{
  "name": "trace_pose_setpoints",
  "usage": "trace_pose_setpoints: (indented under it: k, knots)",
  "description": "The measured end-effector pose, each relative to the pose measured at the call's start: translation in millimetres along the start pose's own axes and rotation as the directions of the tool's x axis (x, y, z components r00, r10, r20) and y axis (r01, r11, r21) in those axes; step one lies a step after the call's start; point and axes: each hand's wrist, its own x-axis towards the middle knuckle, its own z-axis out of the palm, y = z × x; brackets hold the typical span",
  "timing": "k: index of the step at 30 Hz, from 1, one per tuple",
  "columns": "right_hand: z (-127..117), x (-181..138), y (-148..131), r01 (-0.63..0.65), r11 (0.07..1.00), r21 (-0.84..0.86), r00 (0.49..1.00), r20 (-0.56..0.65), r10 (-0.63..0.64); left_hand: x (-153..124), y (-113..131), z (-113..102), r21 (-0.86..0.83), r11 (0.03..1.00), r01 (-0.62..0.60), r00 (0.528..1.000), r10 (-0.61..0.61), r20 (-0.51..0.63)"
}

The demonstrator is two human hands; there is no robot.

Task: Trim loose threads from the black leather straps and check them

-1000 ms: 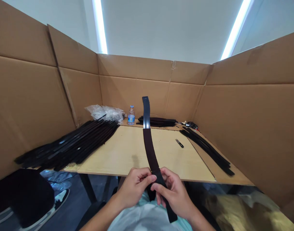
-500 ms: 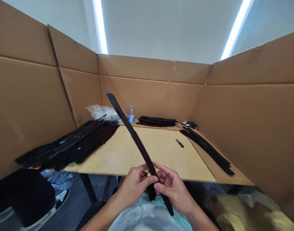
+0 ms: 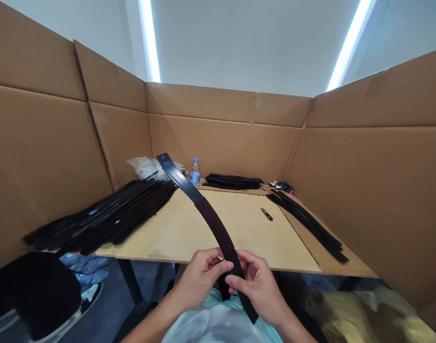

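Head camera, facing forward and down: shows a curved strip (image 3: pixel 217 224) held up over the near edge of the table (image 3: pixel 182 238). Runs lengthwise from low right, just above the light clothing (image 3: pixel 205 324), up and away to the far left, bowing rightward on the way. Carries a dark brown sleeve (image 3: pixel 211 215) along its middle, then shiny black toward the far end, with a small hole near that tip.

Meets both hands near its lower end, around the sleeve's near edge, with neither clearly nearer: left hand (image 3: pixel 205 278) at the left edge, right hand (image 3: pixel 258 282) at the right edge, thumbs close across the face. On the left, thumb and fingers pinched at the strip's edge; too small to tell whether around a thin thread too. On the right, thumb clamped over the front, fingers tucked behind. Points its short tail down past the right hand, its long end out unsupported, away from both.

Beyond, right of the strip and untouched: snips (image 3: pixel 266 214), then loose dark strips (image 3: pixel 307 225). To the left, a broad pile (image 3: pixel 110 216). Along the back, a plastic bag (image 3: pixel 142 166), a bottle (image 3: pixel 195 174), a dark stack (image 3: pixel 234 181) and cardboard walls (image 3: pixel 203 133).
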Motion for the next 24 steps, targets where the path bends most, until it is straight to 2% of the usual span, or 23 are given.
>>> trace_pose_setpoints:
  k: [8,12,15,19,24]
  knots:
    - [0.3,-1.0,7.9,0.028,1.0,0.006,1.0,-0.012,-0.028,-1.8,4.6,2.5,0.035,0.999,-0.012,1.0,0.012,0.004]
    - [-2.3,-4.2,4.1,0.035,0.999,-0.02,0.99,0.134,-0.032,-2.6,3.6,2.2,0.004,1.0,0.027,0.999,-0.027,0.022]
    - [-6.8,-3.2,1.6,-0.03,0.999,0.02,0.977,0.211,0.025,-1.0,1.5,2.5,-0.003,1.0,0.027,0.999,-0.027,0.029]
    - [-9.2,1.9,2.8,-0.16,0.979,0.123,0.977,0.164,0.139,1.1,1.3,4.1,-0.05,0.999,0.01,0.998,-0.006,0.07]
    - [-3.7,4.3,3.3,-0.158,0.971,0.182,0.982,0.132,0.135,-0.2,2.3,4.8,-0.064,0.998,0.024,0.999,-0.021,0.046]
